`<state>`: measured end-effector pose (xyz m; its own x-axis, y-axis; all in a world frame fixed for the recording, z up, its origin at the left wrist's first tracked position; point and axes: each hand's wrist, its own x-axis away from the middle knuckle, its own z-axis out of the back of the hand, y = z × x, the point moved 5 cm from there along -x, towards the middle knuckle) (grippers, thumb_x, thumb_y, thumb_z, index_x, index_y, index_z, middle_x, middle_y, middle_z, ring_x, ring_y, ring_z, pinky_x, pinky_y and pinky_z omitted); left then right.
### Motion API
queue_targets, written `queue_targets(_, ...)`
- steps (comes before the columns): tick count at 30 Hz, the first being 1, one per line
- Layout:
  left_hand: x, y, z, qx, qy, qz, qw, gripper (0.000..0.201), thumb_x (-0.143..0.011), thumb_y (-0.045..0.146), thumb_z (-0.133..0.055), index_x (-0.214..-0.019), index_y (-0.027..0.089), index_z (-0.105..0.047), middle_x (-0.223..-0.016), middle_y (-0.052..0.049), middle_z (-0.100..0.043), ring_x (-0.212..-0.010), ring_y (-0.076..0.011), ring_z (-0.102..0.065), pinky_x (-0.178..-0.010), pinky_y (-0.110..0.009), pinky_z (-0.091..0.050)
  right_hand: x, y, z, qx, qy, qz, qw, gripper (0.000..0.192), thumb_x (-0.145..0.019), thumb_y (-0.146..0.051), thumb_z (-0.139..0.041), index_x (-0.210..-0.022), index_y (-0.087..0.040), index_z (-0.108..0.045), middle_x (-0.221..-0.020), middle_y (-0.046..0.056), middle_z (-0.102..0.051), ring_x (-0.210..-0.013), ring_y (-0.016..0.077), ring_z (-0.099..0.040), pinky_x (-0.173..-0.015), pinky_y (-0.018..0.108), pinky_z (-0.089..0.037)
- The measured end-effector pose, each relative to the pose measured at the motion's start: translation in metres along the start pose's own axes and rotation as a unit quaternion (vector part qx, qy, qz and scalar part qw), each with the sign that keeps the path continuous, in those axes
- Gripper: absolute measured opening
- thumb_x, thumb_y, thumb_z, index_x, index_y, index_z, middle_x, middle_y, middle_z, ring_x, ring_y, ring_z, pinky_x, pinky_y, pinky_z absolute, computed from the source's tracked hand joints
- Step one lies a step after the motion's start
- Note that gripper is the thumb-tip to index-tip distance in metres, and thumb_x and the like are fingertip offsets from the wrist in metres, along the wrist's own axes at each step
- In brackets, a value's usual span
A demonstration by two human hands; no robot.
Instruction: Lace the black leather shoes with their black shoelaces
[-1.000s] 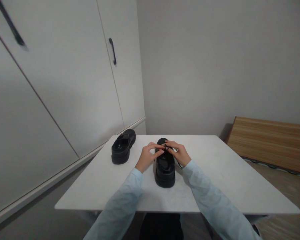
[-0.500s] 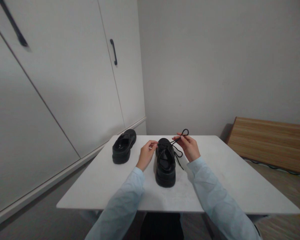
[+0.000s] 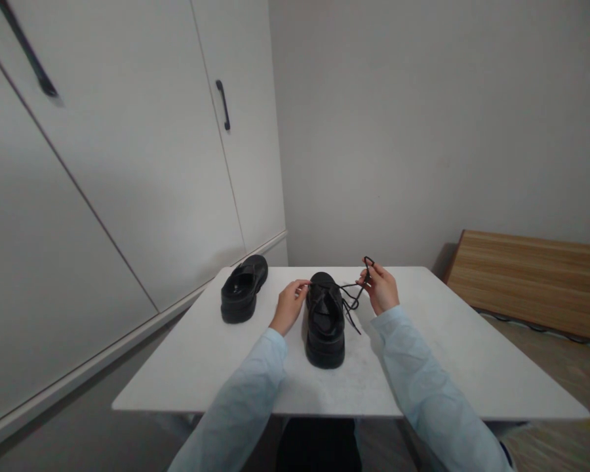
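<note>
A black lace-up shoe (image 3: 325, 351) stands on the white table in front of me, its heel toward me. My right hand (image 3: 382, 290) is closed on its black shoelace (image 3: 351, 304), raised off to the right of the shoe. Part of the lace stretches from the shoe to my fingers, while a loose end trails down to the table. At the shoe's upper left edge, my left hand (image 3: 290, 306) has its fingertips pinched beside the lacing; what they grip is too small to make out. A second black shoe (image 3: 238, 308) stands farther left, apart from both hands.
The white table (image 3: 216, 377) has its near edge just in front of my legs. White cupboard doors (image 3: 142, 164) with dark handles rise at the left. Behind is a grey wall (image 3: 423, 131), and a wood-grain panel (image 3: 531, 282) leans at the right.
My right hand has moved a little to the right and away from the shoe, drawing the lace with it. The left hand and both shoes stay almost where they were.
</note>
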<state>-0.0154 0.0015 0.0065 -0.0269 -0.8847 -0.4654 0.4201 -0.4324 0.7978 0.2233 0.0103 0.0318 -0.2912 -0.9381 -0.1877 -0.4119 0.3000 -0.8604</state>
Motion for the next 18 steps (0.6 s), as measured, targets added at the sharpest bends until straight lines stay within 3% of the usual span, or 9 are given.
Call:
queue_targets(3, -0.001, -0.002, -0.001, -0.004, -0.005, -0.007, 1.0, 0.022, -0.084, 0.024, -0.049, -0.097, 0.019, -0.066, -0.094, -0.006, -0.068, -0.082, -0.0158, -0.062, -0.076, -0.028, -0.048, -0.003, 0.001, 0.003, 0.055, 0.005, 0.028, 0.998, 0.034, -0.066, -0.037, -0.067, -0.095, -0.019, -0.065, -0.064, -0.003, -0.06, -0.05, 0.0089, -0.055, -0.053, 0.025, -0.046)
queue_targets(7, -0.001, -0.001, -0.001, 0.001, -0.002, -0.002, 1.0, 0.021, -0.083, 0.025, -0.051, -0.096, 0.02, -0.066, -0.093, -0.005, -0.068, -0.082, -0.0158, -0.061, -0.077, -0.029, -0.048, -0.004, 0.005, -0.003, 0.168, -0.046, 0.054, 0.983, 0.04, -0.07, -0.039, -0.062, -0.102, -0.016, -0.066, -0.068, 0.002, -0.067, -0.054, 0.0122, -0.059, -0.059, 0.029, -0.048)
queue_targets(13, -0.002, 0.005, -0.001, 0.017, 0.011, 0.001, 1.0, 0.017, -0.081, 0.023, -0.053, -0.092, 0.019, -0.066, -0.091, -0.005, -0.068, -0.082, -0.0169, -0.062, -0.075, -0.03, -0.048, 0.004, 0.01, -0.016, 0.374, -0.106, 0.136, 0.911, 0.029, -0.075, -0.03, -0.057, -0.1, -0.022, -0.069, -0.079, 0.005, -0.073, -0.076, 0.0208, -0.065, -0.083, 0.042, -0.048)
queue_targets(18, -0.003, 0.002, -0.002, 0.023, 0.015, -0.004, 1.0, 0.016, -0.081, 0.023, -0.054, -0.091, 0.019, -0.066, -0.09, -0.006, -0.068, -0.083, -0.017, -0.063, -0.072, -0.028, -0.049, 0.01, 0.012, -0.025, 0.431, -0.153, 0.174, 0.872, 0.027, -0.074, -0.025, -0.055, -0.097, -0.023, -0.07, -0.097, 0.006, -0.071, -0.091, 0.0227, -0.064, -0.091, 0.043, -0.045)
